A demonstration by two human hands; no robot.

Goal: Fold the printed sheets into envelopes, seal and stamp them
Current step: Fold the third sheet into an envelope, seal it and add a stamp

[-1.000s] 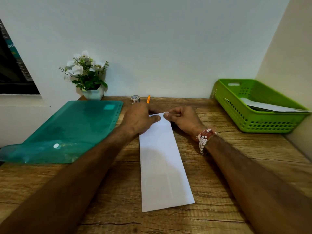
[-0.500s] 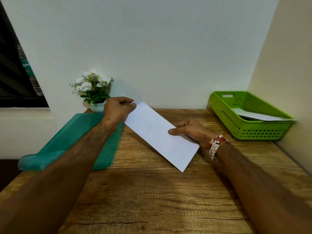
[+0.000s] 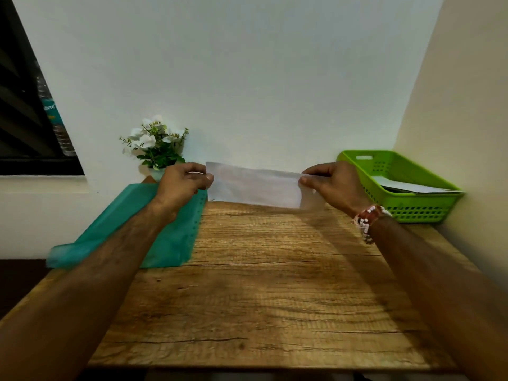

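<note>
A long white folded sheet [image 3: 254, 185] hangs sideways in the air above the far part of the wooden table [image 3: 261, 292]. My left hand [image 3: 182, 184] pinches its left end. At the right end my right hand [image 3: 334, 185] pinches the sheet between thumb and fingers; a beaded bracelet sits on that wrist. The sheet is slightly blurred and no print shows on the side facing me.
A teal plastic folder [image 3: 165, 237] lies on the table's left, partly under my left arm. A small pot of white flowers [image 3: 155, 145] stands at the back left. A green basket [image 3: 412, 185] with white papers inside sits at the back right, against the wall.
The sheet lay lengthwise on the table, then both hands lifted it and turned it sideways; it is now held level in the air. My view has tilted upward.
</note>
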